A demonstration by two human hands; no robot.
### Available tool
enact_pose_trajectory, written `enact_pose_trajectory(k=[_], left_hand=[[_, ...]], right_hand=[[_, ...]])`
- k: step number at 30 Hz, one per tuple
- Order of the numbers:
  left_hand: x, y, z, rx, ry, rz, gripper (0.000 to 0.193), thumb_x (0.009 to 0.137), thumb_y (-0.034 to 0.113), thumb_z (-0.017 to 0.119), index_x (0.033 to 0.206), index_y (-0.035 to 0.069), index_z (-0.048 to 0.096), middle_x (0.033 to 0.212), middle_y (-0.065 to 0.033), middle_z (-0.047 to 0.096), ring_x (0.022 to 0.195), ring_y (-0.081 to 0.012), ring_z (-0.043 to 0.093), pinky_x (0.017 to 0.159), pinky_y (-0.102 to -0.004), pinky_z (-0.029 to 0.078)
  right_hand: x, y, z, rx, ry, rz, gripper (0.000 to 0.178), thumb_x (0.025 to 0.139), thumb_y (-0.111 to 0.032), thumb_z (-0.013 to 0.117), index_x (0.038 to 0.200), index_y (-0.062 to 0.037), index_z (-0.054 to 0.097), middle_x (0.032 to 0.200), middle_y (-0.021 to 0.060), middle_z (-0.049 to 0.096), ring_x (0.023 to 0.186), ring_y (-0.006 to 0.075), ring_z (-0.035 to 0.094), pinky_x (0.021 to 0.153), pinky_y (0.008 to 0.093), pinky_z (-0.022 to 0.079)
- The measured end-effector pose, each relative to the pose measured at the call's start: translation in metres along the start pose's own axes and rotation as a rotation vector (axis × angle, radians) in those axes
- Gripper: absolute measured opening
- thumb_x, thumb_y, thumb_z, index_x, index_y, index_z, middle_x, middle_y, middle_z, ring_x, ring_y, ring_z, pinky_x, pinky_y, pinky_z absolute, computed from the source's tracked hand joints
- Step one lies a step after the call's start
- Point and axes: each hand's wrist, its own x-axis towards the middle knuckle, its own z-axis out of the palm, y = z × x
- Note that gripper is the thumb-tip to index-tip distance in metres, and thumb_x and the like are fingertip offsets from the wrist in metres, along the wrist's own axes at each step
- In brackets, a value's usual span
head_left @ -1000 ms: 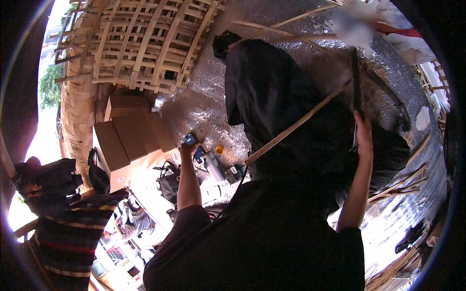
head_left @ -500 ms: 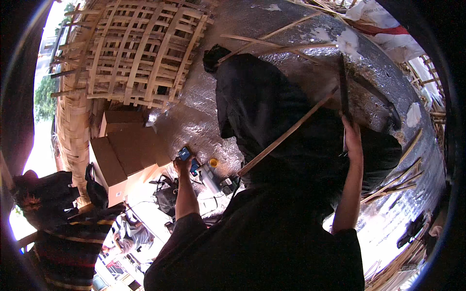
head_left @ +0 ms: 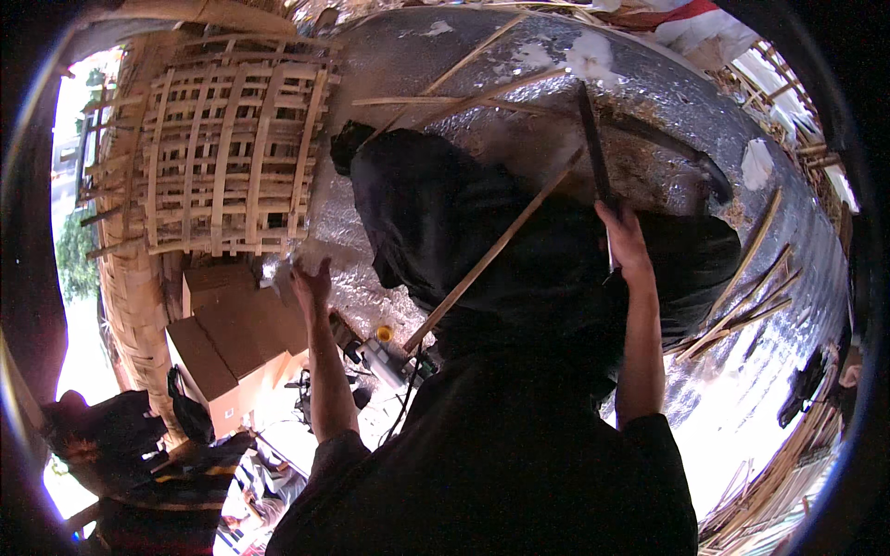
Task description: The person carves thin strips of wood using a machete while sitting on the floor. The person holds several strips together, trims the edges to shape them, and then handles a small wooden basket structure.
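Note:
My left hand [head_left: 313, 285] reaches out with its fingers spread and nothing in them. It is just below the lower edge of a woven bamboo panel [head_left: 222, 190] and beside brown cardboard boxes [head_left: 246, 324]. My right hand [head_left: 625, 243] is closed around a long, dark-bladed knife [head_left: 593, 139], which points away from me. A thin bamboo strip [head_left: 496, 250] lies slantwise across my dark-clothed legs [head_left: 436, 204], its far end close to the blade.
Near my left forearm are a grey power tool [head_left: 380, 361] and a small yellow round thing [head_left: 384, 332]. Bamboo strips [head_left: 756, 287] lie on the silvery floor sheet [head_left: 667, 102] to the right. A curved dark thing [head_left: 681, 148] rests past the knife.
My left hand has moved away from a small blue thing near the grey tool, up toward the woven panel, its fingers opening. The right hand keeps the knife. The whole view has shifted.

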Motion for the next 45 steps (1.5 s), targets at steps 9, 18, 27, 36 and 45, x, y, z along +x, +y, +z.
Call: enact_pose_trajectory(k=[9,18,27,36,45], left_hand=[[-0.064,0.384,0.025,-0.164,0.040,1.089,0.036,0.077,0.024,0.073,0.106,0.006,0.063,0.106,-0.0168,0.064,0.101,-0.0368,0.059,0.091,-0.0477,0.047],[-0.107,0.468,0.156,0.369,-0.861,0.955,0.041,0.088,0.032,0.064,0.116,0.002,0.062,0.107,-0.0197,0.068,0.090,-0.0304,0.068,0.079,-0.0455,0.053],[-0.103,0.479,-0.028,-0.831,-1.183,0.458,0.033,0.100,0.025,0.050,0.120,0.002,0.063,0.072,-0.0027,0.056,0.053,-0.0058,0.043,0.049,-0.0222,0.037],[-0.078,0.499,-0.208,-0.901,-0.889,0.704,0.044,0.100,0.032,0.040,0.117,-0.002,0.061,0.065,0.0009,0.044,0.058,-0.0080,0.041,0.054,-0.0229,0.033],[-0.076,0.557,-0.205,-1.280,-0.244,0.940,0.018,0.095,0.014,0.065,0.104,-0.001,0.068,0.088,-0.0046,0.070,0.080,-0.0071,0.062,0.071,-0.0223,0.047]], right_hand=[[0.013,0.060,-0.040,0.337,-0.001,-0.007,0.050,0.089,-0.045,0.066,0.119,-0.0052,0.061,0.091,0.0058,0.061,0.065,0.0163,0.057,0.057,0.0314,0.047],[-0.002,0.019,-0.018,0.561,0.091,0.036,0.028,0.094,-0.034,0.062,0.101,-0.0071,0.061,0.066,0.0006,0.055,0.050,0.0128,0.052,0.045,0.0293,0.042],[0.000,0.011,-0.022,0.583,0.034,0.114,0.024,0.095,-0.029,0.061,0.102,-0.0063,0.058,0.063,0.0027,0.054,0.045,0.0140,0.051,0.042,0.0294,0.040],[0.001,0.009,-0.010,0.578,0.086,0.173,0.029,0.091,-0.032,0.068,0.103,-0.0082,0.056,0.063,0.0038,0.056,0.045,0.0168,0.053,0.041,0.0325,0.042],[0.013,0.035,-0.009,0.627,0.060,0.030,0.027,0.090,-0.030,0.067,0.102,-0.0081,0.056,0.066,0.0041,0.054,0.045,0.0167,0.053,0.040,0.0330,0.043]])
